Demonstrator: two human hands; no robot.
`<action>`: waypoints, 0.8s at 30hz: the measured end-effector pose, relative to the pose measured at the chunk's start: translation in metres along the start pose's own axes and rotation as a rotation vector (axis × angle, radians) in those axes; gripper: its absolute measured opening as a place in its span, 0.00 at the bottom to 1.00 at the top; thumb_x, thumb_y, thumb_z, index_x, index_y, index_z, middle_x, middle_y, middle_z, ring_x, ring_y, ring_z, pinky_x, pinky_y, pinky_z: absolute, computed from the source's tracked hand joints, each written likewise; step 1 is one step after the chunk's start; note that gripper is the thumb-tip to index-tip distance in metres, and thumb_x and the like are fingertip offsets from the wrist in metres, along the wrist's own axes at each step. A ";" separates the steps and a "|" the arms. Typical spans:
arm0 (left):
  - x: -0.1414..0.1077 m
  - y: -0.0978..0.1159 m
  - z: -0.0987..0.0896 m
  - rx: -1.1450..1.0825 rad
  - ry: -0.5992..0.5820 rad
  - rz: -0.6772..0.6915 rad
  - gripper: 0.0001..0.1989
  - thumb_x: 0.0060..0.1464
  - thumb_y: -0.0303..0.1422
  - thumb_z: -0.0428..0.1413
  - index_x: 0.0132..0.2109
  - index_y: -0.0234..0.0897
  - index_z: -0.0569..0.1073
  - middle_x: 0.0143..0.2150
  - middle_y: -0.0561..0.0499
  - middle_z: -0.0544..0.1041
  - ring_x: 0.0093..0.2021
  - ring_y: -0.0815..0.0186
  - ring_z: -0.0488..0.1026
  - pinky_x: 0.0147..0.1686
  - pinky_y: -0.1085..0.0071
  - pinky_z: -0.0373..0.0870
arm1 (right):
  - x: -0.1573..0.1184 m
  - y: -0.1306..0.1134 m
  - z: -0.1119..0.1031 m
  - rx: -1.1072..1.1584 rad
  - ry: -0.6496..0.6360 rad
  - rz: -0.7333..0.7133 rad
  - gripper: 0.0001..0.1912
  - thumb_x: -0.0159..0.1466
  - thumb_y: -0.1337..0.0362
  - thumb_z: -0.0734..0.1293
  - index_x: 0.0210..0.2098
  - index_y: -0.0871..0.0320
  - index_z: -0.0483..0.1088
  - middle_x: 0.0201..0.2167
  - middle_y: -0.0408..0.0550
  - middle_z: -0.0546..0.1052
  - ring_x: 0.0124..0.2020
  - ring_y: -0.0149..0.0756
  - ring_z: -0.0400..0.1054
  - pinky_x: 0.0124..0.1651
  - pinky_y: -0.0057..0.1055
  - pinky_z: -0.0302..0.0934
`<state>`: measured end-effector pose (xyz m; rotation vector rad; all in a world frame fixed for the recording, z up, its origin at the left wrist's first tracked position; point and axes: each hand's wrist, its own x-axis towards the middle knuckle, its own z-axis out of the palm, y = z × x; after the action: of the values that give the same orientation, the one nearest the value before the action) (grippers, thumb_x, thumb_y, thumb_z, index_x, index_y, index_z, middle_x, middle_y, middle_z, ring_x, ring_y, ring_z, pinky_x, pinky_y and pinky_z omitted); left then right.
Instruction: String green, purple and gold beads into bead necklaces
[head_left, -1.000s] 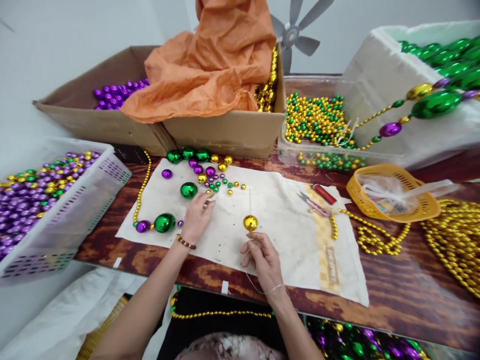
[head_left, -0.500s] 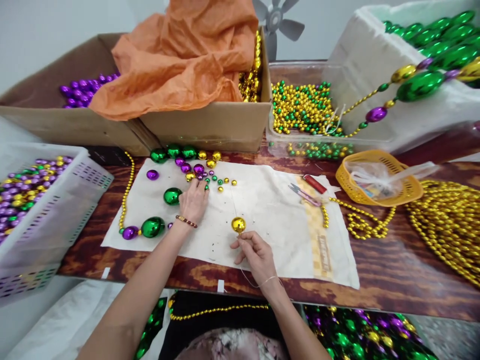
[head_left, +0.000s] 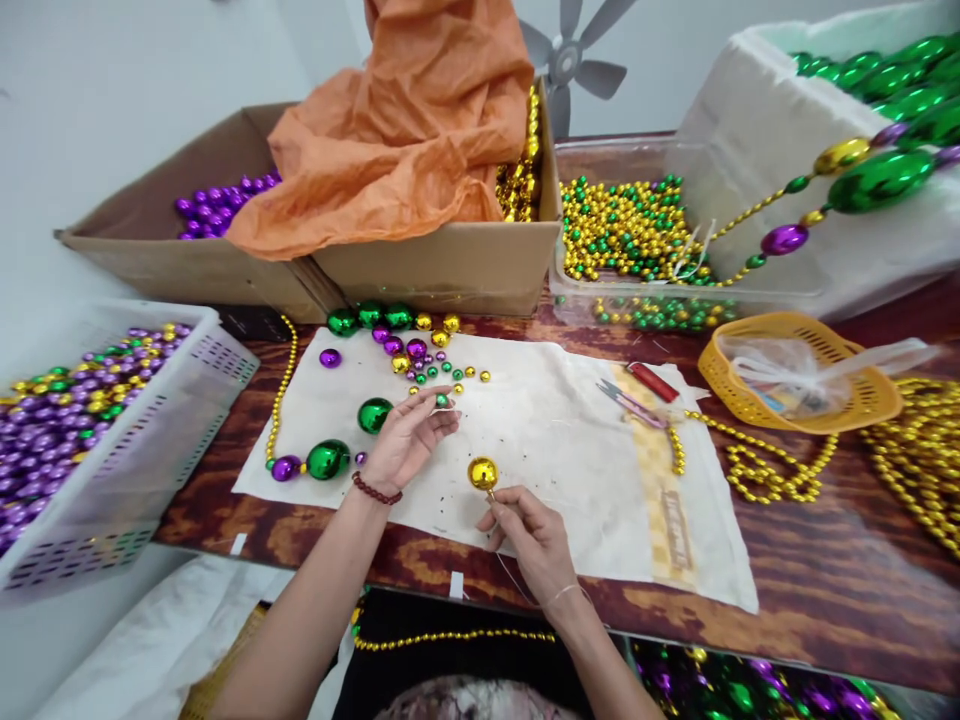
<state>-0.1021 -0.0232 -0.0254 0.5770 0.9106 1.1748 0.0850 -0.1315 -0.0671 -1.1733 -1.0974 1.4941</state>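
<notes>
A small green bead is at the fingertips of my left hand, which is turned palm up with thumb and forefinger pinched on it. The fingers of my right hand are closed on a thin thread just below a large gold bead. That thread loops down towards my right wrist. Left of my left hand lie a large green bead and a strung piece with a big green bead, a purple bead and a gold bead chain.
Loose beads cluster at the back of the white cloth. Snips and a red tube lie right, near a yellow basket. A white crate, a cardboard box and a clear bin surround the cloth.
My left hand has lifted from the bead cluster, moved nearer and turned palm up with a small green bead. My right hand stays by the gold bead. The whole view has shifted slightly.
</notes>
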 end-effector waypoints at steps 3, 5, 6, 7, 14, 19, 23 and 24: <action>-0.002 -0.003 0.001 -0.095 -0.013 -0.046 0.14 0.51 0.33 0.68 0.45 0.34 0.81 0.37 0.48 0.81 0.36 0.67 0.80 0.40 0.70 0.77 | -0.004 0.000 0.000 -0.006 -0.007 0.000 0.10 0.68 0.59 0.65 0.36 0.57 0.72 0.25 0.44 0.80 0.19 0.29 0.71 0.25 0.24 0.65; -0.002 -0.006 -0.001 -0.125 -0.004 -0.054 0.12 0.51 0.32 0.68 0.44 0.34 0.80 0.37 0.49 0.81 0.37 0.66 0.80 0.41 0.70 0.78 | -0.006 0.001 -0.001 -0.021 -0.022 0.004 0.09 0.68 0.59 0.65 0.35 0.57 0.72 0.25 0.44 0.79 0.18 0.29 0.71 0.25 0.24 0.65; -0.001 -0.007 -0.002 -0.138 0.003 -0.056 0.11 0.51 0.31 0.68 0.43 0.34 0.80 0.37 0.49 0.81 0.37 0.66 0.80 0.41 0.70 0.78 | -0.006 0.001 -0.001 -0.031 -0.029 0.006 0.09 0.68 0.59 0.65 0.35 0.57 0.72 0.25 0.44 0.79 0.18 0.29 0.71 0.25 0.24 0.65; -0.001 -0.008 -0.002 -0.152 0.010 -0.057 0.11 0.52 0.30 0.68 0.42 0.34 0.80 0.38 0.49 0.81 0.37 0.66 0.80 0.41 0.69 0.78 | -0.007 0.001 -0.001 -0.040 -0.033 0.008 0.09 0.67 0.59 0.65 0.35 0.58 0.72 0.24 0.44 0.79 0.18 0.29 0.71 0.25 0.24 0.65; -0.003 -0.011 0.002 -0.214 0.051 -0.066 0.10 0.51 0.26 0.67 0.41 0.33 0.78 0.36 0.52 0.80 0.35 0.68 0.80 0.41 0.68 0.79 | -0.005 0.000 -0.002 -0.061 -0.015 0.026 0.09 0.66 0.59 0.65 0.35 0.57 0.72 0.24 0.43 0.78 0.17 0.28 0.70 0.23 0.23 0.63; -0.003 -0.013 0.004 -0.215 0.072 -0.068 0.11 0.49 0.26 0.68 0.41 0.34 0.78 0.36 0.53 0.80 0.33 0.68 0.79 0.42 0.65 0.79 | -0.006 0.001 -0.003 -0.071 -0.019 0.040 0.09 0.66 0.58 0.65 0.35 0.57 0.72 0.24 0.43 0.78 0.16 0.28 0.70 0.22 0.23 0.63; -0.003 -0.014 0.004 -0.195 0.077 -0.061 0.14 0.47 0.28 0.70 0.42 0.35 0.78 0.37 0.54 0.79 0.33 0.68 0.79 0.41 0.65 0.79 | -0.008 0.003 -0.003 -0.075 -0.005 0.043 0.09 0.66 0.59 0.64 0.35 0.58 0.72 0.24 0.43 0.79 0.16 0.27 0.70 0.22 0.22 0.63; -0.004 -0.014 0.004 -0.185 0.077 -0.059 0.14 0.47 0.28 0.70 0.42 0.35 0.78 0.37 0.54 0.79 0.33 0.68 0.80 0.41 0.65 0.79 | -0.008 0.003 -0.003 -0.075 0.000 0.043 0.10 0.66 0.59 0.64 0.35 0.58 0.72 0.24 0.44 0.79 0.16 0.27 0.70 0.22 0.22 0.63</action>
<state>-0.0918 -0.0305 -0.0329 0.3555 0.8671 1.2188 0.0883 -0.1399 -0.0695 -1.2557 -1.1431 1.4966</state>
